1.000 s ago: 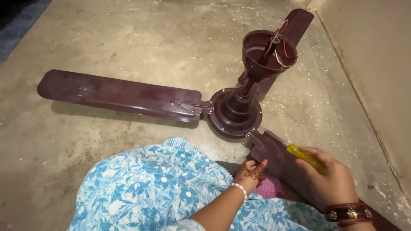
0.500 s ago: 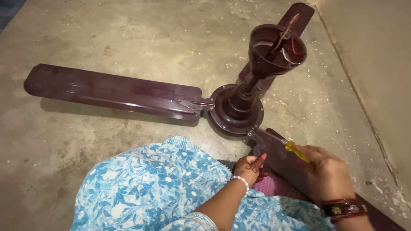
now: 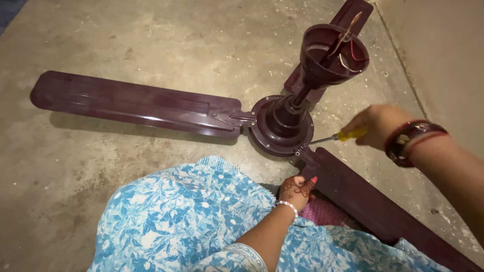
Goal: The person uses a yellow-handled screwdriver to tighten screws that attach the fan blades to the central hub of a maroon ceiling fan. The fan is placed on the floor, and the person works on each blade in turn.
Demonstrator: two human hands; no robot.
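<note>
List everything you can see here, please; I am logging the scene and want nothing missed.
Ceiling fan: one, dark maroon, lying on the floor with its rod pointing up.
Fan blades: three, dark maroon, one to the left, one toward the far wall, one toward the near right.
Canopy cup: one, dark maroon, at the top of the rod, with loose wires inside.
Screwdriver: one, yellow handle, metal shaft, tip at the motor rim by the near blade's bracket.
Pink cloth: one, beside the near blade.
Floor: bare grey concrete.
Blue floral garment: one, over the lap.
Left hand: patterned with henna, bead bracelet, resting by the near blade.
Right hand: bangles at the wrist, gripping the screwdriver.
</note>
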